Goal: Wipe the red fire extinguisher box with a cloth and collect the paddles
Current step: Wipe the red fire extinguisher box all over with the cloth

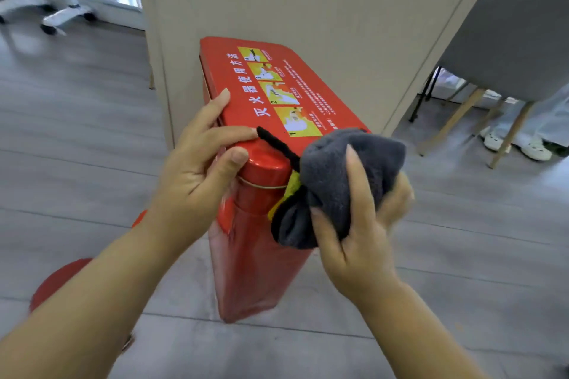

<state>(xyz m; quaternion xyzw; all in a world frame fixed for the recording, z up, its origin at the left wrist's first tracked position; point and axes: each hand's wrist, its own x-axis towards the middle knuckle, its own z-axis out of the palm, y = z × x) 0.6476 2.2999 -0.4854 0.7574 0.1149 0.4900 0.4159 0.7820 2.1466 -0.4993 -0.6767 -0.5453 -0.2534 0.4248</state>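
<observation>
The red fire extinguisher box [255, 255] stands on the floor against a beige panel, its lid printed with yellow instruction pictures. My left hand [197, 169] grips the near left corner of the lid, fingers over the top and thumb on the front edge. My right hand [357, 224] holds a bunched dark grey cloth [338, 175] with a black and yellow trim against the box's near right top corner. No paddles are visible.
A beige panel [308, 3] rises right behind the box. A grey chair with wooden legs [508, 49] stands at the right, with someone's white shoes [517, 144] beyond it. A red round object [58, 283] lies on the floor at lower left. White wheeled legs [61, 15] show at far left.
</observation>
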